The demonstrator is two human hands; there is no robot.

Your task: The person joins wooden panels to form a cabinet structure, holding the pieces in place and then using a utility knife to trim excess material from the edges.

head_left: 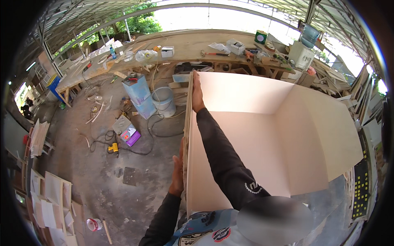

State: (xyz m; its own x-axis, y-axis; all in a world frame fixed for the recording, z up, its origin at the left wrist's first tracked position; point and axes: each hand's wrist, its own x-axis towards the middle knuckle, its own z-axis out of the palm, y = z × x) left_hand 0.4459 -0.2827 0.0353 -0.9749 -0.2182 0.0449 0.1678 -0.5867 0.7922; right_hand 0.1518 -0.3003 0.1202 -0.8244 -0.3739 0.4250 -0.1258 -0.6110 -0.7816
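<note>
A large open wooden box (238, 153) with pale pinkish inner faces stands in front of me, its left wall on edge. My right arm reaches across the opening. My right hand (198, 93) lies stretched along the inner face of the left side panel (188, 135), near its far end. On the outer side of the same panel, closer to me, my left hand (177, 172) presses flat with its fingers extended. The fingertips of both hands are partly hidden against the panel.
Behind the box runs a long wooden workbench (135, 61) with tools and bags. Left of it stand a blue-white tin (137, 92) and a white bucket (164, 102). A yellow drill (113, 148) and cable (145, 152) lie on the floor. Wooden frames (57, 192) stand lower left.
</note>
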